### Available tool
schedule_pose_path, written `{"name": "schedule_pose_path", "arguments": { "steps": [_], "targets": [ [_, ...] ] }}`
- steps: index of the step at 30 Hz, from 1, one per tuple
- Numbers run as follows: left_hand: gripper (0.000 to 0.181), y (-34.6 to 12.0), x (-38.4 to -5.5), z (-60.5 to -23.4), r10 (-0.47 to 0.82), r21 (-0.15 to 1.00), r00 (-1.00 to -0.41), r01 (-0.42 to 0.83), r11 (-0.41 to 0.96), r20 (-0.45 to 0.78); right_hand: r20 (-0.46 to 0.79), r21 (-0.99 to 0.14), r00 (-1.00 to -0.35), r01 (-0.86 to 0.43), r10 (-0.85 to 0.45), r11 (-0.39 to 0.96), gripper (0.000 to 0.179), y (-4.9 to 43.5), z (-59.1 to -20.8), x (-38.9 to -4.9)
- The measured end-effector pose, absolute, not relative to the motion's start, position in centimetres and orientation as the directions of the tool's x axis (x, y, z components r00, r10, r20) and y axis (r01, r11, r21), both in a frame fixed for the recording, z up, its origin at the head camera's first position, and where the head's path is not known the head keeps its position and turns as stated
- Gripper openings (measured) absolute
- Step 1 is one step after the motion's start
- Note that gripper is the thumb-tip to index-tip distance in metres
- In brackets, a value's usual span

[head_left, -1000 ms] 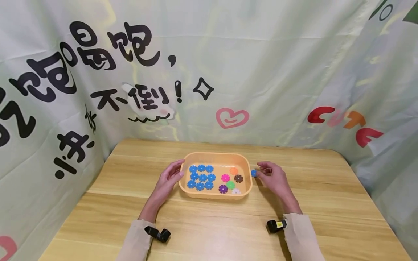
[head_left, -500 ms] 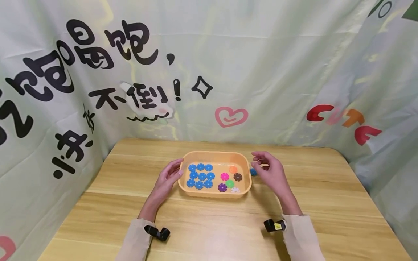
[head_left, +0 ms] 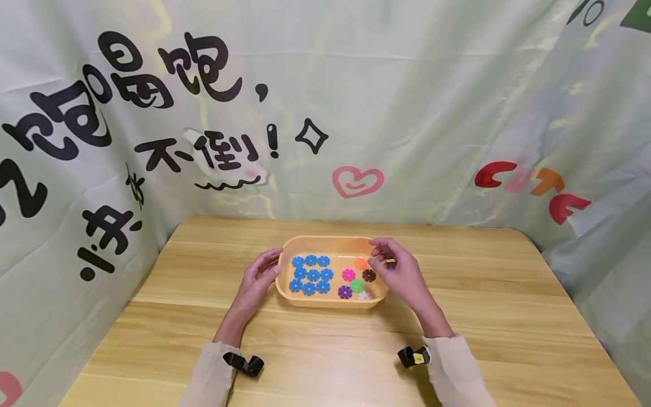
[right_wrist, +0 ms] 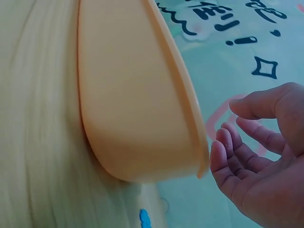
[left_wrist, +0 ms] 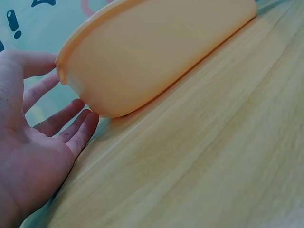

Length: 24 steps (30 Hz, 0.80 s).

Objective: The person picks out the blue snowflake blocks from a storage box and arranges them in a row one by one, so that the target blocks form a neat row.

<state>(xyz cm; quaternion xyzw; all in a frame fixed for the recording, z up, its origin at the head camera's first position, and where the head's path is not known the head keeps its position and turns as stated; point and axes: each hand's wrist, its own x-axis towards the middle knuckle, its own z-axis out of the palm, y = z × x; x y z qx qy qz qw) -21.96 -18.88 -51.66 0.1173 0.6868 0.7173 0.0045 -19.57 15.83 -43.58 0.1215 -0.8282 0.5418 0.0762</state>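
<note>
An orange plastic tray sits on the table. On its left side lie several blue snowflake discs in rows. To the right are single discs: orange, pink, brown, green, purple and white. My left hand rests its nearly straight fingers against the tray's left end, thumb at the rim. Above the tray's right rim, my right hand hovers with loosely bent fingers, holding nothing. Another blue disc stays on the table beyond the tray's right end, mostly hidden by that hand.
The wooden table runs back to a printed curtain hanging behind it and at both sides. A black wrist camera is worn on the left sleeve, and a similar camera on the right.
My right hand has let go of the blue disc, lifted, and moved left over the tray's right rim. The disc remains on the table. My left hand keeps its place at the tray.
</note>
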Motion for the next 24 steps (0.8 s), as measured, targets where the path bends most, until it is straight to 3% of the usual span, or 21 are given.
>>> {"name": "schedule_pose_path", "arguments": {
  "steps": [14, 24],
  "targets": [
    [0.044, -19.3, -21.8, -51.7, 0.144, 0.986, -0.976, 0.157, -0.063, 0.164, 0.247, -0.873, -0.939, -0.322, -0.239, 0.365, 0.034, 12.6, -44.6, -20.2],
    [0.045, -19.0, -22.0, -51.9, 0.163, 0.99, -0.976, 0.136, -0.042, 0.141, 0.148, -0.878, -0.95, -0.254, -0.277, 0.404, 0.033, 11.3, -44.8, -20.8]
  ]
}}
